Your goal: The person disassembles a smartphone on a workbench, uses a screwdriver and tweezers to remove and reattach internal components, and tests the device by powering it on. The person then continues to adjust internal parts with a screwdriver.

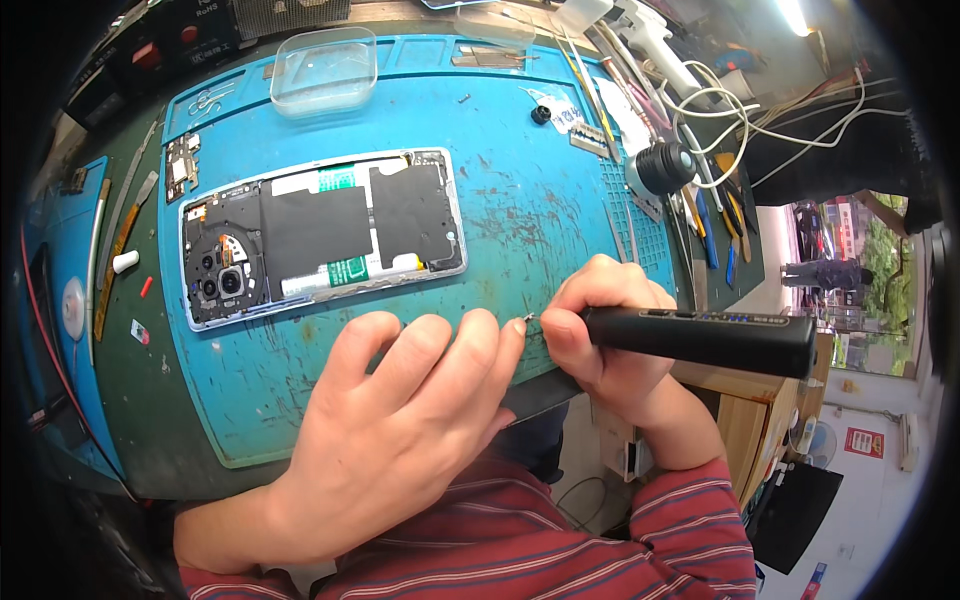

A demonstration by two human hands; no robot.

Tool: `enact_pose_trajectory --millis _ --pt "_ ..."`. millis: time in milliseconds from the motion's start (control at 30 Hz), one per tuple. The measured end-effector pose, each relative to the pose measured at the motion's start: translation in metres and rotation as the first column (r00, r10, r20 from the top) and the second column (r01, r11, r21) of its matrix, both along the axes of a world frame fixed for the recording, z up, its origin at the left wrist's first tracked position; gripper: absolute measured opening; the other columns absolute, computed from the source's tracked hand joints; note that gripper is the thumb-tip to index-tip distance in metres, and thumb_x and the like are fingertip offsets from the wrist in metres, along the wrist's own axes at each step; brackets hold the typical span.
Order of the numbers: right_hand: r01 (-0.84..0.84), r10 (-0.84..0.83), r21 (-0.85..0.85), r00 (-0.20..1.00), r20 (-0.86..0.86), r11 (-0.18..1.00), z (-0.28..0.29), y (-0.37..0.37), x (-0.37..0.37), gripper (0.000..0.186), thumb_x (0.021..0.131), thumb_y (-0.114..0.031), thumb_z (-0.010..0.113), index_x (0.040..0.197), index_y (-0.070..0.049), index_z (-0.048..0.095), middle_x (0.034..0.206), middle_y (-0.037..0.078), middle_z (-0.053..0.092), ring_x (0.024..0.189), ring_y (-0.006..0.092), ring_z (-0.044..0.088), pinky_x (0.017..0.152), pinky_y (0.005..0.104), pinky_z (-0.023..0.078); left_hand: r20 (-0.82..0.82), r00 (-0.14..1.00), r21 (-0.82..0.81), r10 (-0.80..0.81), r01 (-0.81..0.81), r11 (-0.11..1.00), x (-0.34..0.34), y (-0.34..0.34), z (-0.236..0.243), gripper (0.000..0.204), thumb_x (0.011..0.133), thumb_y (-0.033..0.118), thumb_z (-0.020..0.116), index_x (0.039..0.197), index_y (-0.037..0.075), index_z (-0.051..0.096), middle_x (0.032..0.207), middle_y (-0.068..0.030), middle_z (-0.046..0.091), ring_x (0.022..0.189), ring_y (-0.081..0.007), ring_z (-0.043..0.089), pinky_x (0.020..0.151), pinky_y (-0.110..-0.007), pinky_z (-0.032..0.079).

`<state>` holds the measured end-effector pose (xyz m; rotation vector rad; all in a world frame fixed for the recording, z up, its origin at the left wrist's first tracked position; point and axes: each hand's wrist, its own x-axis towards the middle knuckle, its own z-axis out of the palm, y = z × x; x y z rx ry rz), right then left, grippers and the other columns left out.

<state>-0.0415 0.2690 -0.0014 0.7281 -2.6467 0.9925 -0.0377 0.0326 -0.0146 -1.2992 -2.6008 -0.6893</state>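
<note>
the right hand (600, 340) is closed around a black electric screwdriver (700, 338); the left hand (420, 400) pinches at its tip, probably a small screw. the opened phone (320, 235) lies on the blue mat (520, 200), just beyond the hands. the tip seems to need aligning with a screw hole next.

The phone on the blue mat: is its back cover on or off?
Off. The phone lies flat on the blue mat with its insides bare: black shields, camera modules and green tabs show inside the silver frame.
</note>
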Motion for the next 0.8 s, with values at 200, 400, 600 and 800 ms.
enact_pose_trajectory --millis 200,400,600,800 --pt "-0.002 0.002 0.023 1.000 -0.030 1.000 0.0000 0.0002 -0.0005 0.026 0.101 -0.024 0.079 0.100 -0.004 0.061 0.078 0.006 0.066 0.061 0.0146 0.058 0.053 0.0287 0.045 0.014 1.000 0.015 -0.001 0.000 1.000 -0.0003 0.0010 0.0009 0.064 0.071 0.031 0.086 0.129 0.008 0.070 0.129 -0.0067 0.057 0.111 -0.0263 0.054 0.095 -0.046 0.044" --pt "-0.012 0.012 0.010 0.998 -0.055 1.000 -0.0025 0.0003 -0.0014 0.027 0.101 -0.024 0.078 0.100 -0.004 0.061 0.078 0.006 0.065 0.060 0.0145 0.057 0.052 0.0289 0.044 0.016 1.000 0.016 -0.001 0.001 1.000 -0.0004 0.0012 0.0009 0.065 0.071 0.032 0.086 0.129 0.008 0.070 0.129 -0.0066 0.057 0.111 -0.0265 0.054 0.096 -0.047 0.044" --pt "-0.019 0.022 0.051 0.998 -0.063 0.999 -0.0007 0.0000 -0.0018 0.028 0.102 -0.026 0.078 0.100 -0.004 0.061 0.078 0.005 0.065 0.059 0.0152 0.057 0.051 0.0292 0.044 0.012 1.000 0.015 0.001 -0.001 1.000 0.0000 0.0009 0.0001 0.063 0.071 0.032 0.086 0.127 0.008 0.070 0.129 -0.0065 0.057 0.111 -0.0266 0.053 0.096 -0.047 0.044" --pt "-0.019 0.021 0.037 0.997 -0.075 0.999 -0.0026 -0.0005 -0.0024 0.028 0.102 -0.027 0.078 0.100 -0.005 0.061 0.077 0.005 0.065 0.059 0.0156 0.058 0.051 0.0293 0.044 0.005 1.000 0.016 0.001 -0.002 1.000 0.0001 0.0008 -0.0007 0.063 0.071 0.032 0.086 0.127 0.008 0.070 0.130 -0.0064 0.057 0.111 -0.0264 0.053 0.095 -0.046 0.044"
